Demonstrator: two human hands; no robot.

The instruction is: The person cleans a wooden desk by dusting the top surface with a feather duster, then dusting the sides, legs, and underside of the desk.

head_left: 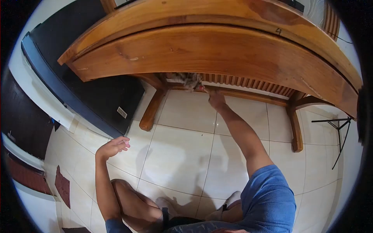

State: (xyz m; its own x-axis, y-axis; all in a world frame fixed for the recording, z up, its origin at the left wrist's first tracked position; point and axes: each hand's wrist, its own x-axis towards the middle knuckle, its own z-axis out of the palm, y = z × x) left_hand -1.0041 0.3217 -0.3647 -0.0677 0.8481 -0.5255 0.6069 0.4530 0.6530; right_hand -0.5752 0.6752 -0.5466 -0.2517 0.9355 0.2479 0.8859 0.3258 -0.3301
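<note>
Under the wooden table [186,50], a feather duster or similar fluffy brown-grey thing [189,80] is partly hidden by the table's front board. My right hand [216,98] reaches below the board, closed around a thin reddish handle that leads to the fluffy end. That end is close to the rail between the table legs. Well to the left, over the tiled floor, my left hand [113,147] is raised with its fingers loosely curled and apart, holding nothing.
A tall black appliance [89,66] stands at the left beside a wooden table leg [152,110]. The other leg [294,128] is at the right, near a black metal stand [339,128]. A dark red mat [62,186] lies at the lower left.
</note>
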